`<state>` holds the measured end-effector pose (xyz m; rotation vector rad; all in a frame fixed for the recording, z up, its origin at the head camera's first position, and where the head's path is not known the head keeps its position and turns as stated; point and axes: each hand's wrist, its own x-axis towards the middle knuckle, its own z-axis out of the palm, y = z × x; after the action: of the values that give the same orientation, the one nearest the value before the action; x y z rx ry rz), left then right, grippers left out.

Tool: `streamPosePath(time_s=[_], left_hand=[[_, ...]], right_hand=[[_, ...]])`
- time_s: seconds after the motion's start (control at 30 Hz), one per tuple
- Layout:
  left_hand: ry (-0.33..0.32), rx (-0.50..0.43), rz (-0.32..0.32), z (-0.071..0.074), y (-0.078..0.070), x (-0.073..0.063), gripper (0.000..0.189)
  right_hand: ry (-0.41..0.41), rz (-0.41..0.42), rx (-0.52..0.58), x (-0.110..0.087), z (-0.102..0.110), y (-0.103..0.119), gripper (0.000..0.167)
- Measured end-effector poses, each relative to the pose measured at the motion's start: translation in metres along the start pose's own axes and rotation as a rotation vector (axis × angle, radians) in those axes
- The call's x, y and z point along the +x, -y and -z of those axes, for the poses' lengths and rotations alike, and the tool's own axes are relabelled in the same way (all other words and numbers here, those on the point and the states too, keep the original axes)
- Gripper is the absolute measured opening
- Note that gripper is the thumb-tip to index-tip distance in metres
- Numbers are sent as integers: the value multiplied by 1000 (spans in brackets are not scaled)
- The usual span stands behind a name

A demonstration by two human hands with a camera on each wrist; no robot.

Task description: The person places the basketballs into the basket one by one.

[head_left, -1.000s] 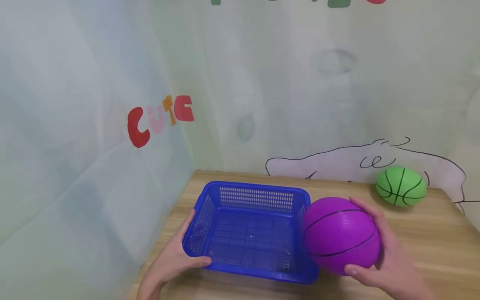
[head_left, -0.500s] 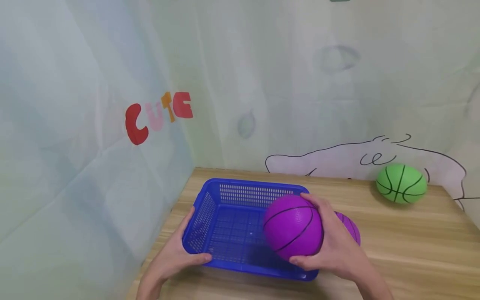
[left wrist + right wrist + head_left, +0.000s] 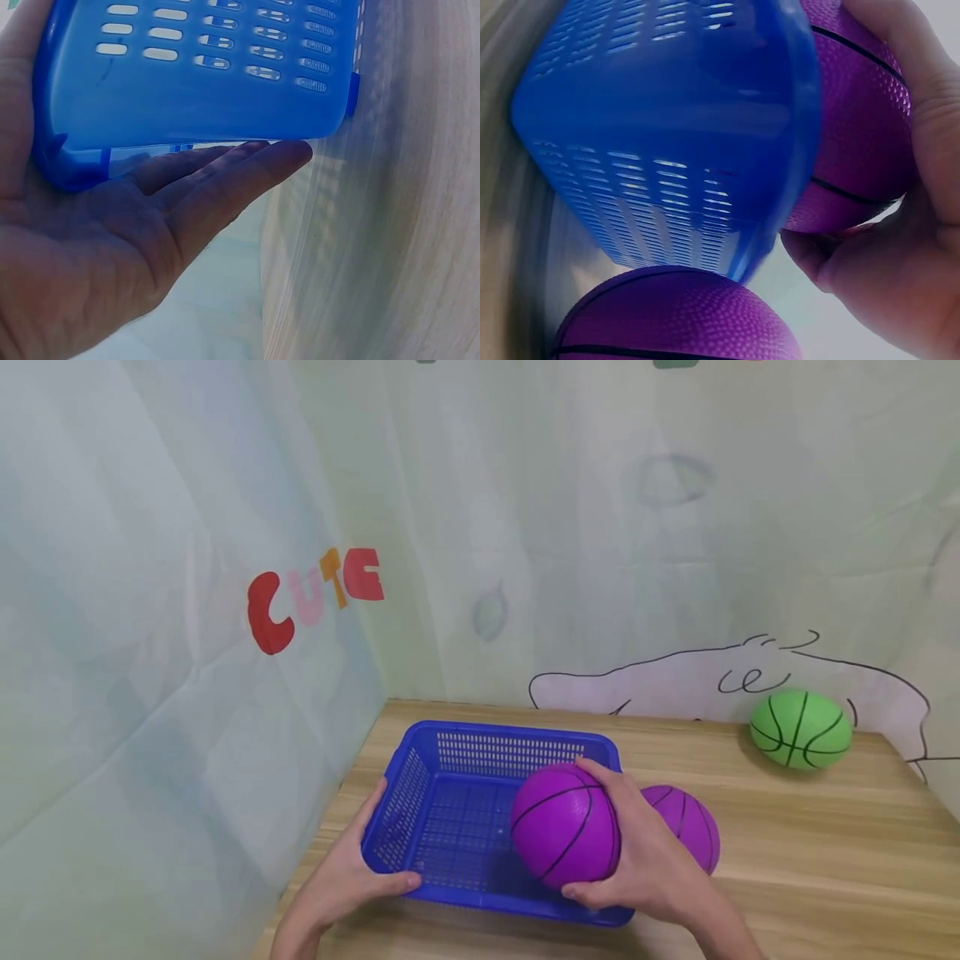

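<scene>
My right hand [image 3: 630, 852] holds a purple toy basketball [image 3: 564, 827] with black lines, thumb at the front and fingers behind. The ball is inside the right end of the blue plastic basket [image 3: 427, 890], partly below its rim. In the right wrist view the basket's corner hides part of this ball [image 3: 855, 127]. My left hand [image 3: 341, 868] grips the basket's near left corner, its thumb on the front rim and its fingers along the left wall. The left wrist view shows those fingers [image 3: 225, 180] lying straight against the perforated side.
A second purple ball [image 3: 693, 827] stands on the wooden table [image 3: 825, 877] just right of the basket, partly behind my right hand. A green ball [image 3: 801, 729] sits at the back right, near the printed cloth backdrop [image 3: 585, 568]. Another cloth wall rises along the left.
My right hand has carried the purple ball leftward over the basket's right rim and lowered it inside. The second purple ball has come into sight. My left hand keeps its place.
</scene>
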<state>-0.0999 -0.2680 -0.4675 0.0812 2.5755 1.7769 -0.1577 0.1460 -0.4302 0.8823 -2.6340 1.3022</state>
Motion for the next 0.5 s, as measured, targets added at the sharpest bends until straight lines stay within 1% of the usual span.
streamPosePath(time_s=[0.13, 0.23, 0.3, 0.5], left_hand=[[7, -2, 2, 0, 1, 0, 146], [8, -3, 2, 1, 1, 0, 146], [9, -3, 2, 1, 1, 0, 146], [4, -5, 2, 0, 1, 1, 146]], right_hand=[[43, -95, -17, 2, -6, 2, 140], [65, -114, -52, 3, -10, 2, 139], [65, -92, -89, 4, -12, 1, 137], [50, 32, -267, 7, -18, -5, 131]])
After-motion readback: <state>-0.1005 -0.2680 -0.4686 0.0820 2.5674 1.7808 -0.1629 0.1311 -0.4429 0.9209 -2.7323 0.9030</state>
